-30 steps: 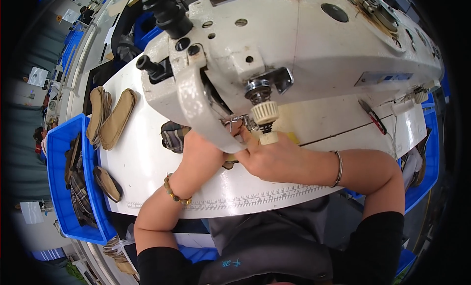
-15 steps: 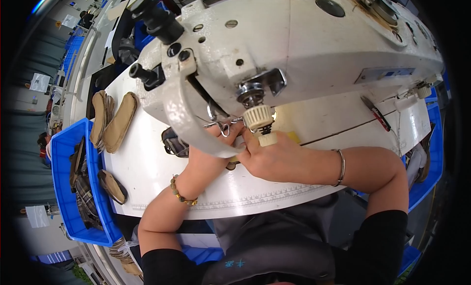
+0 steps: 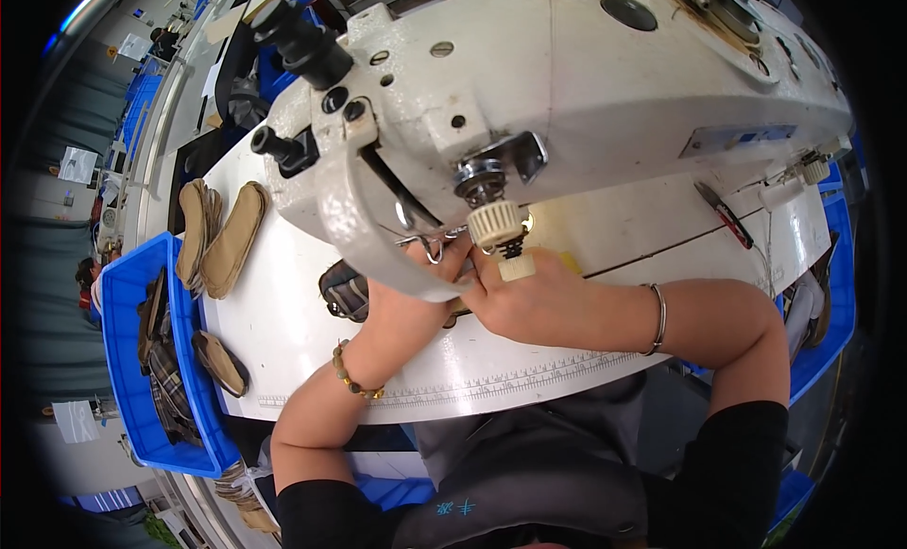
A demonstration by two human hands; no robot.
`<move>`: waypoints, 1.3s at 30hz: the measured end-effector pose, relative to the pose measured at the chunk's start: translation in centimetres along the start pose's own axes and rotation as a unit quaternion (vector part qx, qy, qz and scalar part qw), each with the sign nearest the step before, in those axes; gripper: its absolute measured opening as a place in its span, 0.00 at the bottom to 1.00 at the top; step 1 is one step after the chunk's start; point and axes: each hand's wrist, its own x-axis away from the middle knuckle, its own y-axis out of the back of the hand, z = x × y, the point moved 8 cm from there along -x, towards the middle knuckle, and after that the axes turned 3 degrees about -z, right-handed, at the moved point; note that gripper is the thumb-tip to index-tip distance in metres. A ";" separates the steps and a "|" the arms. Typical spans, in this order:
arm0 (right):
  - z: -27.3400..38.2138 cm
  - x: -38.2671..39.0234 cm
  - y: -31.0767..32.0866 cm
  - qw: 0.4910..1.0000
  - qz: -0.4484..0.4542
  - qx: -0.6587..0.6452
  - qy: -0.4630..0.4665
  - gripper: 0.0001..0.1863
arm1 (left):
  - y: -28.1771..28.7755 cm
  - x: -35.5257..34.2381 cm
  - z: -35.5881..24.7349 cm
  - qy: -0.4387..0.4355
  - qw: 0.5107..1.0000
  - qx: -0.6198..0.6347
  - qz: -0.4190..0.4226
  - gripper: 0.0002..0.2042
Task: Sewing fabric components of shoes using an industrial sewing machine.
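Observation:
Beneath the head of a white sewing machine [image 3: 586,95], both my hands are close together at the needle area. My left hand [image 3: 411,289] has its fingers bent over a dark plaid shoe upper [image 3: 346,292], part of which sticks out to its left. My right hand [image 3: 534,303] is closed, thumb and fingers pinched at the near edge of the same piece. The machine's curved guard and tension knob [image 3: 496,226] cover the fingertips and most of the work. A thin pale brown edge shows between the hands.
Beige insoles [image 3: 234,239] lie stacked at the left, with a single shoe piece [image 3: 220,363] nearer me. A blue bin [image 3: 170,355] holds plaid uppers. A red-black snipping tool [image 3: 724,215] lies at the right, near another blue bin [image 3: 831,294]. A ruler strip [image 3: 501,374] follows the table's front edge.
Barely any difference: the hands stay at the needle area, and the plaid upper at the left appears slightly shifted rightward. The whole view has moved a little.

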 end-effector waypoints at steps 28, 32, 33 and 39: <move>0.0 0.0 -0.2 0.991 0.085 -0.094 -0.046 0.07 | 1.1 0.6 1.0 0.008 1.000 0.004 -0.003 0.18; -0.1 -0.1 -0.1 0.991 0.097 -0.085 -0.038 0.07 | 0.1 1.0 0.9 -0.004 1.000 -0.020 0.022 0.18; 0.0 0.0 -0.1 0.992 0.088 -0.084 -0.030 0.07 | 0.1 1.0 1.0 0.000 1.000 -0.019 0.022 0.18; 0.2 -0.2 0.1 0.995 0.081 -0.061 -0.003 0.07 | 0.9 0.4 0.0 -0.030 0.999 -0.035 0.020 0.16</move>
